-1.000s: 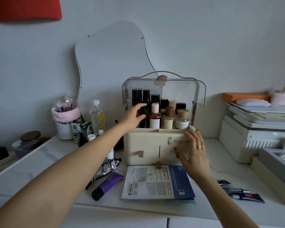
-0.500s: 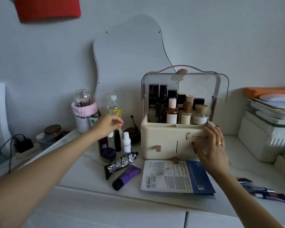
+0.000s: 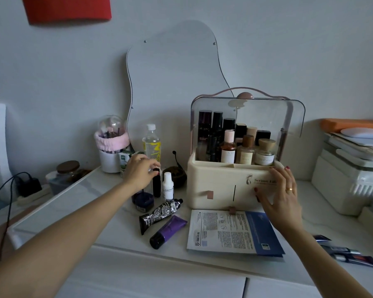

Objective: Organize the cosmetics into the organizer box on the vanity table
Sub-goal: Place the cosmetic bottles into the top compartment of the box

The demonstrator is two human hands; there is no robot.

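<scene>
A cream organizer box [image 3: 215, 181] with a raised clear lid stands on the white vanity table [image 3: 108, 216], holding several upright bottles. My right hand [image 3: 278, 196] rests flat against the box's front right. My left hand [image 3: 139, 171] pinches the top of a slim dark bottle [image 3: 156, 187] standing left of the box. Beside it stand a small white bottle [image 3: 168, 186] and a dark jar [image 3: 143, 201]. A black printed tube [image 3: 159, 212] and a purple tube [image 3: 168, 231] lie in front. A sheet mask packet [image 3: 230, 231] lies before the box.
A wavy mirror [image 3: 172, 82] leans on the wall. A brush holder with a pink band [image 3: 111, 147], a clear water bottle [image 3: 152, 143] and a small dark bowl [image 3: 177, 175] stand at the back left. Sample sachets [image 3: 349, 254] lie at the right; stacked white boxes [image 3: 349, 173] fill the right side.
My left hand left the bottles in the box, swung left and came down onto the slim dark bottle. My right hand stayed on the box front.
</scene>
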